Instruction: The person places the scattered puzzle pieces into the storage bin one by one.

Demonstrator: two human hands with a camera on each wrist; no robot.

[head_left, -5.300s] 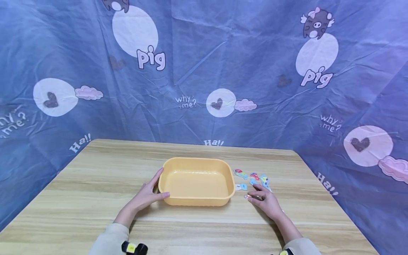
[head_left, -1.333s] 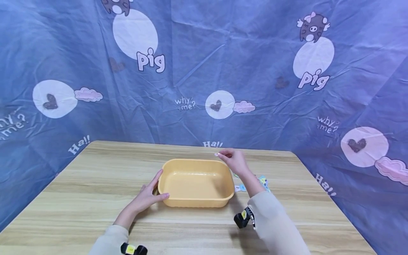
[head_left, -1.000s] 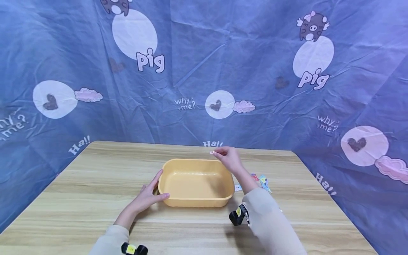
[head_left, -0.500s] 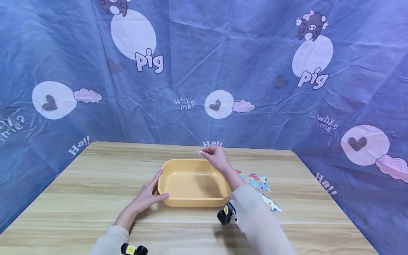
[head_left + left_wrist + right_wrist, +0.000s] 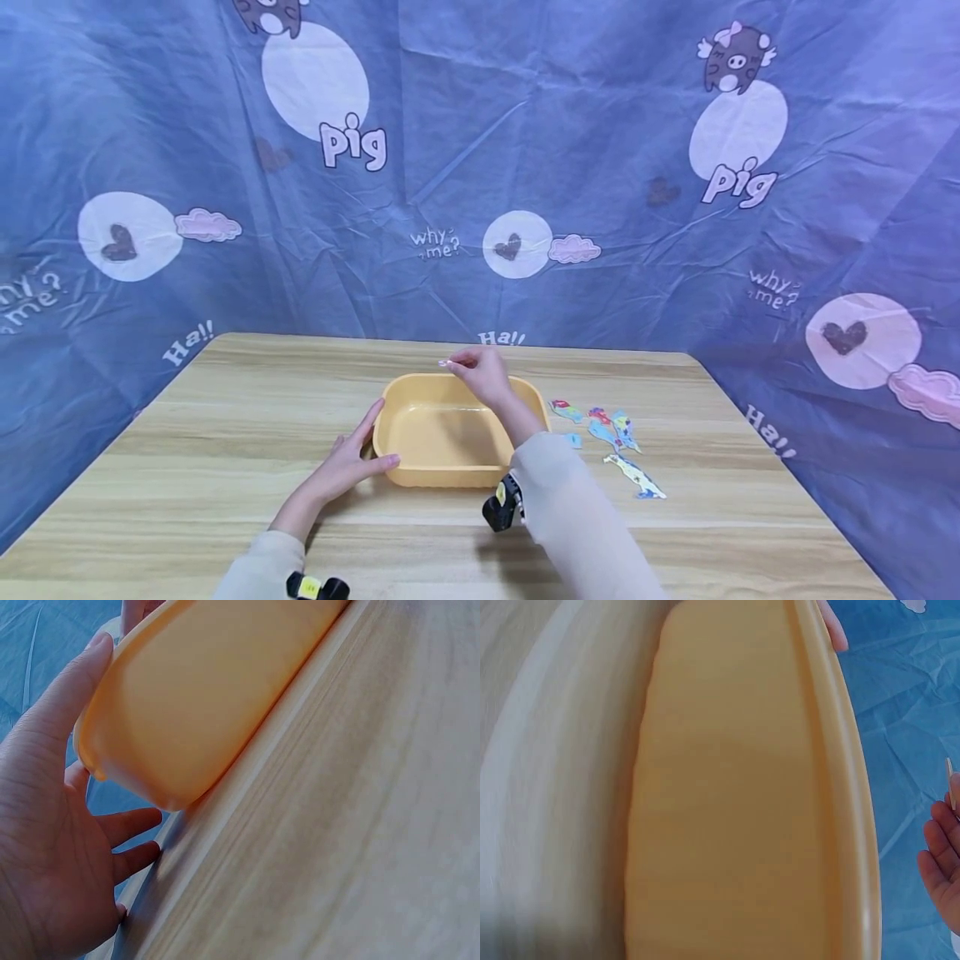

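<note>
Left hand (image 5: 347, 464) open against tub (image 5: 420, 467) rim, right hand (image 5: 483, 377) pinching sticker (image 5: 444, 363) above far edge.

Left hand (image 5: 347, 463) flat, fingers spread and straight, right hand (image 5: 482, 377) raised — fingertips pinched together, forearm extended forward

One tub (image 5: 420, 477); roughly five stickers (image 5: 634, 478).

A makeshift recording booth: wooden table (image 5: 225, 433) walled in by a cartoon-pig cloth (image 5: 525, 150)
</note>
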